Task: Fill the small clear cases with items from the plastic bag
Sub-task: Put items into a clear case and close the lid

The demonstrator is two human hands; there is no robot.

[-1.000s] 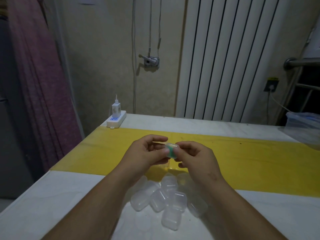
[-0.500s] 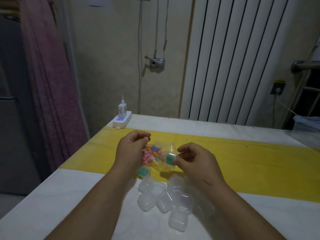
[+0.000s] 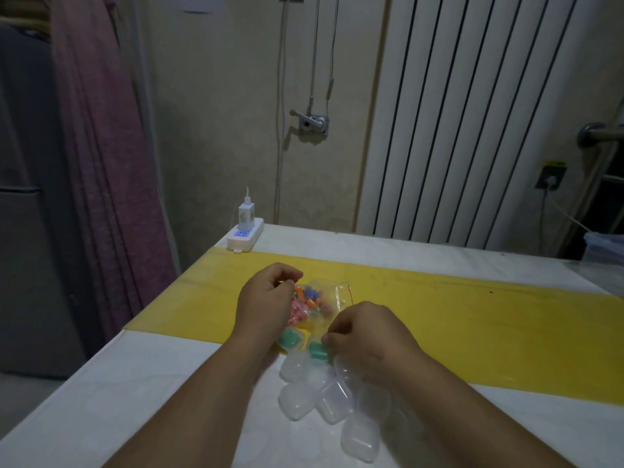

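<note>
A clear plastic bag (image 3: 322, 300) with small pink, orange and blue items lies on the yellow strip. My left hand (image 3: 265, 300) rests at the bag's left edge with its fingers curled at the items; what it pinches is hidden. My right hand (image 3: 366, 336) holds a small clear case with green contents (image 3: 317, 351) low at the edge of the strip. A second green-filled case (image 3: 290, 339) lies beside my left wrist. Several empty clear cases (image 3: 332, 398) are heaped on the white table in front of me.
A white power strip with a charger (image 3: 244, 233) sits at the table's far left corner. The yellow strip (image 3: 472, 315) runs across the white table (image 3: 135, 400). A clear plastic container (image 3: 604, 248) stands at the far right edge.
My hands parted. The right hand carried the green-filled case down toward the heap of cases. The left hand went to the bag of items, which is now uncovered.
</note>
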